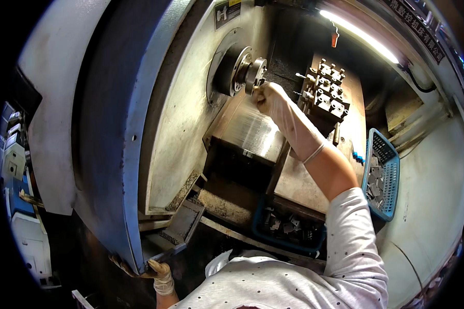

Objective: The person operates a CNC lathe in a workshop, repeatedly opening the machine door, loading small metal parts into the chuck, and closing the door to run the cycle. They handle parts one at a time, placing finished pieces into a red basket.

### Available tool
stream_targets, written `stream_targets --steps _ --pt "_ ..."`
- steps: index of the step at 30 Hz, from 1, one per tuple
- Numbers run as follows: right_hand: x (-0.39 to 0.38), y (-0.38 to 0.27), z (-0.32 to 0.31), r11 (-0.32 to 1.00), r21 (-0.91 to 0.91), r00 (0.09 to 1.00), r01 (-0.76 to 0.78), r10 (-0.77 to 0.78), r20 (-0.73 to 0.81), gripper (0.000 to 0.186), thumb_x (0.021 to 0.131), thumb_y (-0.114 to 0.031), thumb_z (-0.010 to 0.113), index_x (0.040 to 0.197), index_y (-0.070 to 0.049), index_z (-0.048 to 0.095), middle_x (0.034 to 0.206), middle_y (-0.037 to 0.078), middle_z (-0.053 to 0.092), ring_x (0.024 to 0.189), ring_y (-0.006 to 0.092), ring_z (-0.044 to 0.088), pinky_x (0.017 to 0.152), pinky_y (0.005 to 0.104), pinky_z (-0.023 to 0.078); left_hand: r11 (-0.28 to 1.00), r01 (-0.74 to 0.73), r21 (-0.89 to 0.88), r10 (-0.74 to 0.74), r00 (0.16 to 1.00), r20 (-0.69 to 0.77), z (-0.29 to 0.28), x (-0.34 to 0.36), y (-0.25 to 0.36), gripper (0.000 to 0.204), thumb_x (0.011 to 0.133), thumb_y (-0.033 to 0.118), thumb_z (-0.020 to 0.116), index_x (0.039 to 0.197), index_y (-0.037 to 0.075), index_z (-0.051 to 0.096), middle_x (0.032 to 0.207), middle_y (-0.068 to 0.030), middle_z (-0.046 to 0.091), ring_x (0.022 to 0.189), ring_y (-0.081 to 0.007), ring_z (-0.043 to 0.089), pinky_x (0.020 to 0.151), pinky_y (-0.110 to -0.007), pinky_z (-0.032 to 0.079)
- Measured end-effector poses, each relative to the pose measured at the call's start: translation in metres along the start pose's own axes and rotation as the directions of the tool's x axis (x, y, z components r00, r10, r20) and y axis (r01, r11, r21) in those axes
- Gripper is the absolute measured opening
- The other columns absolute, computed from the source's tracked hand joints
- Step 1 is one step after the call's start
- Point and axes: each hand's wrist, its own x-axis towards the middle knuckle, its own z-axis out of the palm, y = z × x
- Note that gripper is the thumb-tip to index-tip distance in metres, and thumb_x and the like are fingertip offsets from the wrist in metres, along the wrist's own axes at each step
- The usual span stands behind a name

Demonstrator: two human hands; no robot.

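Observation:
My right hand (267,97), in a pale glove, reaches into the lathe and is closed at the face of the spindle chuck (252,76). Whatever its fingers pinch there is too small and hidden to name. Low at the left, my left hand (157,270), also gloved, wraps round the bottom edge of the blue machine door (134,206). To the right of my right hand stands a block of tool holders (329,92) with several round bores.
A blue plastic basket (394,177) of flat metal pieces stands at the right. Another basket (263,238) with metal parts sits below the brown slide plate (301,183). Under the chuck lies a shiny metal cover (252,131). A lit tube lamp (363,36) hangs above.

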Motion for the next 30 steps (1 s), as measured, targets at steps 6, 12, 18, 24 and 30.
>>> stream_targets --steps 6,12,18,24,30 --pt "0.039 0.088 -0.035 0.277 -0.813 0.586 0.512 -0.804 0.095 0.030 0.086 -0.020 0.030 0.095 0.002 0.048 0.059 0.011 0.051 0.053 0.0229 0.051 0.051 0.0334 0.043 0.920 0.244 -0.308 -0.244 0.969 0.039 0.012 -0.021 -0.006 0.036 0.086 0.016 0.039 0.117 -0.003 0.031 0.122 -0.0308 0.023 0.110 -0.0433 0.031 0.086 -0.049 0.033" --pt "0.024 0.048 -0.026 -0.089 -0.960 0.744 0.266 -0.614 0.263 0.028 0.082 -0.022 0.039 0.080 -0.001 0.057 0.080 0.022 0.058 0.077 0.0295 0.058 0.065 0.0375 0.046 0.867 0.377 -0.327 -0.365 0.926 0.099 0.006 -0.055 -0.012 0.040 0.086 0.017 0.037 0.119 -0.004 0.027 0.122 -0.0295 0.025 0.111 -0.0420 0.030 0.089 -0.049 0.029" --pt "0.089 -0.010 -0.043 0.907 0.007 0.903 0.422 -0.419 -0.093 0.014 0.079 -0.009 0.045 0.070 -0.001 0.053 0.062 0.010 0.056 0.051 0.0188 0.053 0.044 0.0267 0.040 0.974 0.144 -0.174 -0.138 0.989 0.047 0.001 0.005 0.005 0.034 0.086 0.013 0.036 0.116 -0.003 0.031 0.121 -0.0289 0.026 0.110 -0.0430 0.031 0.087 -0.050 0.031" --pt "-0.010 -0.062 0.035 0.655 0.235 0.682 0.718 -0.729 -0.053 0.038 0.084 -0.034 0.041 0.070 -0.003 0.058 0.058 0.003 0.052 0.057 0.0118 0.050 0.052 0.0240 0.038 0.788 0.462 -0.407 -0.452 0.883 0.127 -0.001 0.003 0.002 0.036 0.085 0.014 0.038 0.117 -0.002 0.031 0.123 -0.0260 0.026 0.112 -0.0410 0.030 0.089 -0.050 0.028" --pt "-0.034 0.021 -0.012 0.596 -0.064 0.591 0.800 -0.766 0.255 0.053 0.085 -0.043 0.033 0.069 -0.001 0.060 0.054 0.006 0.054 0.049 0.0127 0.049 0.055 0.0252 0.038 0.633 0.571 -0.522 -0.563 0.803 0.197 -0.007 0.034 0.010 0.038 0.084 0.015 0.039 0.118 -0.001 0.031 0.125 -0.0232 0.026 0.114 -0.0391 0.029 0.092 -0.051 0.025"
